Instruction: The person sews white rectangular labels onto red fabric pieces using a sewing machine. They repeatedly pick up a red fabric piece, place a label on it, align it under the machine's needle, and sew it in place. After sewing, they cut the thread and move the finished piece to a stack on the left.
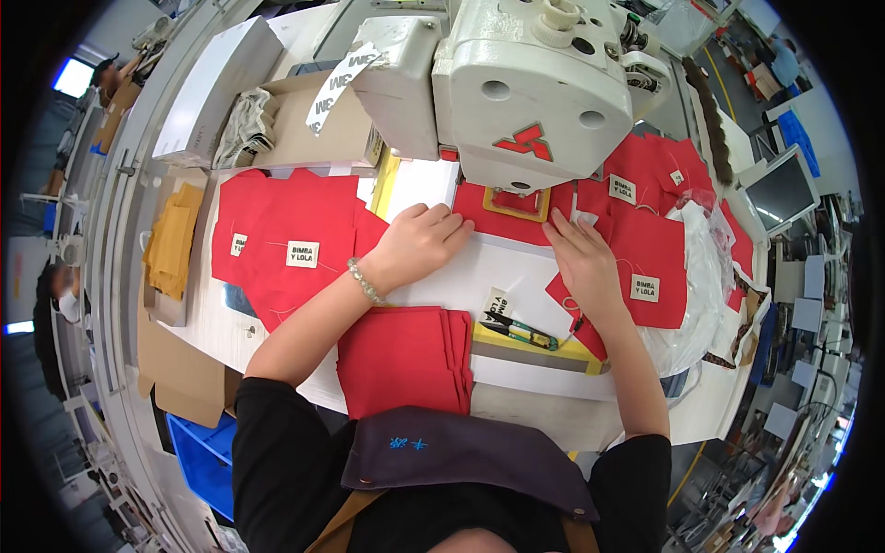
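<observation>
Under the head of a white sewing machine point(535, 101) lies a red fabric piece point(484, 207), with a yellow-edged rectangular clamp frame point(518, 204) on it. My left hand point(419, 244), with a beaded bracelet on its wrist, lies with stretched fingers at the left edge of this piece. Fingers extended, my right hand point(587, 265) rests at its right edge, close to the clamp frame. Neither hand grips anything that shows. Between my forearms, thread snips point(521, 332) with dark and green handles lie beside a small off-white label point(498, 304).
A stack of red pieces point(406, 359) lies at the table's front edge. Labelled red pieces point(318, 217) spread at left, and more labelled ones point(659, 249) at right by a clear plastic bag point(691, 323). Cardboard boxes point(323, 138) stand back left; yellow pieces point(175, 241) fill a tray.
</observation>
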Demonstrator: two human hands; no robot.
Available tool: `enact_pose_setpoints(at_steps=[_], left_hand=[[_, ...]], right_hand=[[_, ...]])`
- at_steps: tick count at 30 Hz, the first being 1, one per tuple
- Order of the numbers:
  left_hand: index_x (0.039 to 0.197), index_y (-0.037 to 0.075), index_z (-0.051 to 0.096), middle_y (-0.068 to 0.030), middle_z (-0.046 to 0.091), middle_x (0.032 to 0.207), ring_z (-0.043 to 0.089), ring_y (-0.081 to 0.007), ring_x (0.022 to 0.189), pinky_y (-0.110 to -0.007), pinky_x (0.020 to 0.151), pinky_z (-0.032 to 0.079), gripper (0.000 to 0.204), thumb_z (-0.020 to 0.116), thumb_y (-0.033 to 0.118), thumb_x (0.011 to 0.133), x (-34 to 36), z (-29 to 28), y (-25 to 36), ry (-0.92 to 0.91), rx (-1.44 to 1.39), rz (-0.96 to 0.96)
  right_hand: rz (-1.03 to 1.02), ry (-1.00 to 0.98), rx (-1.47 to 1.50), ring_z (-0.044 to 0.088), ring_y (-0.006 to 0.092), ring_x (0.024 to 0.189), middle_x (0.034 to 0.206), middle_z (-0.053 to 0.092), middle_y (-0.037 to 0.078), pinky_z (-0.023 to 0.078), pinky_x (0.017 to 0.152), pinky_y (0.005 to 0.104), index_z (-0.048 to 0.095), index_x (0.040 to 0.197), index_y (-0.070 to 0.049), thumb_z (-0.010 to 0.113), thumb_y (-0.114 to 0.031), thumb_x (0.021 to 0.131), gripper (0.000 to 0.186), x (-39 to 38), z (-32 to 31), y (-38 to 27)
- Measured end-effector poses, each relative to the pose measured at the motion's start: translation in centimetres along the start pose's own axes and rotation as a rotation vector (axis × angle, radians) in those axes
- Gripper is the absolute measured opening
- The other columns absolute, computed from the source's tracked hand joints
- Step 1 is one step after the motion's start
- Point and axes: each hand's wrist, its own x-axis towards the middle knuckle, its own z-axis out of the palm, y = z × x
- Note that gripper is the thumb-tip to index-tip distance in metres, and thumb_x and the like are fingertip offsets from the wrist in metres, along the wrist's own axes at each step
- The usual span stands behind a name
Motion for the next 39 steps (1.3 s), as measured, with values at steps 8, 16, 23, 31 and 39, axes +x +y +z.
enact_pose_setpoints(at_steps=[8,16,23,31,39], left_hand=[[0.092,0.009,0.068,-0.0016,0.066,0.102,0.06,-0.0189,0.093,-0.035,0.08,0.046,0.026,0.079,0.023,0.074,-0.3,-0.8,-0.7,0.0,-0.306,-0.281],[0.089,0.01,0.069,-0.0017,0.066,0.102,0.06,-0.0187,0.091,-0.034,0.08,0.046,0.021,0.079,0.022,0.075,-0.7,-0.4,-0.6,0.031,-0.32,-0.296],[0.087,0.01,0.07,-0.0023,0.067,0.1,0.061,-0.0187,0.087,-0.034,0.078,0.046,0.019,0.079,0.02,0.075,-1.0,-0.1,-0.5,0.071,-0.309,-0.281],[0.092,0.01,0.07,-0.0024,0.066,0.104,0.06,-0.0185,0.089,-0.035,0.08,0.045,0.019,0.078,0.018,0.076,-0.8,-0.3,-0.2,0.076,-0.226,-0.229],[0.095,0.011,0.069,-0.0023,0.064,0.107,0.06,-0.0181,0.091,-0.036,0.081,0.045,0.021,0.077,0.019,0.077,-1.1,0.1,-0.3,0.049,-0.214,-0.237]], right_hand=[[-0.025,0.004,-0.003,0.066,0.0216,0.104,0.122,0.065,0.011,0.047,0.101,0.0357,0.068,0.109,-0.004,0.066,-0.003,0.079,0.031,0.1,0.4,-0.2],[-0.02,-0.002,0.009,0.066,0.0205,0.105,0.123,0.065,0.01,0.046,0.101,0.0352,0.068,0.11,-0.004,0.067,-0.003,0.078,0.032,0.1,0.0,-0.1],[-0.023,-0.003,0.016,0.066,0.0202,0.105,0.124,0.065,0.01,0.046,0.101,0.0357,0.068,0.111,-0.004,0.067,-0.002,0.077,0.034,-0.1,0.1,0.0],[-0.031,-0.026,0.032,0.065,0.0208,0.107,0.127,0.063,0.01,0.046,0.103,0.0358,0.067,0.113,-0.004,0.067,-0.002,0.078,0.035,0.0,0.0,0.0],[0.046,-0.01,0.016,0.064,0.0168,0.104,0.125,0.064,0.007,0.037,0.095,0.0409,0.069,0.113,-0.011,0.064,-0.001,0.073,0.041,-0.1,-1.5,-0.4]])
